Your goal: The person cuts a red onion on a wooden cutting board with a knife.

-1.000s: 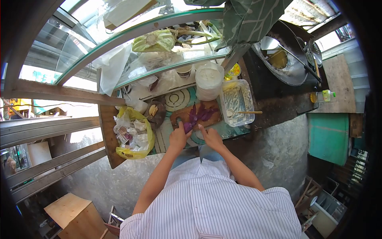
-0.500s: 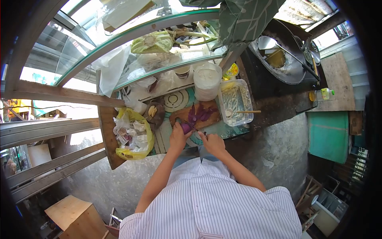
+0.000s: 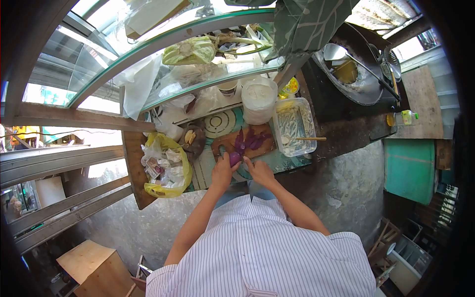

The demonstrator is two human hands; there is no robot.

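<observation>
My left hand (image 3: 222, 170) is closed around a round purple vegetable that looks like a red onion (image 3: 235, 158), just over the near edge of a wooden cutting board (image 3: 267, 145). My right hand (image 3: 259, 171) is closed, its fingertips against the onion's right side. The small knife in it is almost fully hidden now. Dark purple peeled pieces (image 3: 252, 140) lie in a loose heap on the board, beyond both hands.
Right of the board stands a clear plastic tub (image 3: 296, 126) with a wooden-handled utensil across its rim. A yellow bag (image 3: 184, 174) of scraps is at the left. A white container (image 3: 259, 101) stands behind, and a wok (image 3: 363, 91) with a ladle at far right.
Both hands have drawn closer together. The onion has shifted slightly right and turned, and the dark handle that showed by my right fingers is out of sight.
</observation>
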